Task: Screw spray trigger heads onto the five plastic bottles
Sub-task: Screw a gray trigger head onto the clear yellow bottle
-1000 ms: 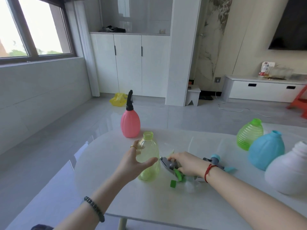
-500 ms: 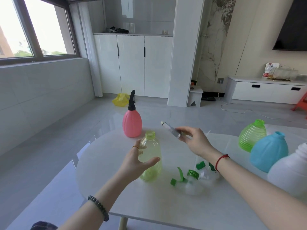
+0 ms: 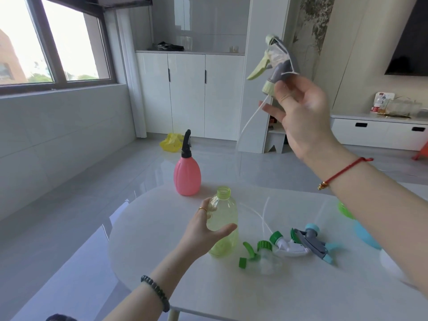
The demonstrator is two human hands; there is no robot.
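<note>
My left hand (image 3: 203, 230) grips a clear yellow-green bottle (image 3: 223, 224) that stands upright and uncapped on the white table (image 3: 162, 228). My right hand (image 3: 298, 117) holds a grey and pale-green spray trigger head (image 3: 274, 62) high above the table, its thin white tube (image 3: 243, 133) dangling down toward the bottle. A pink bottle (image 3: 187, 176) with a black trigger head stands at the table's far edge. Loose trigger heads lie right of the held bottle: a green-capped one (image 3: 259, 251), a white one (image 3: 287, 245) and a grey-and-blue one (image 3: 312, 242).
My right forearm hides most of a green bottle (image 3: 344, 209), a blue bottle (image 3: 367, 237) and a white bottle (image 3: 391, 265) at the right of the table. White cabinets (image 3: 190, 93) and a yellow bag (image 3: 171, 142) are on the floor beyond.
My right hand picked a trigger head from the pile and lifted it high above the table, tube hanging down. My left hand kept hold of the yellow-green bottle.
</note>
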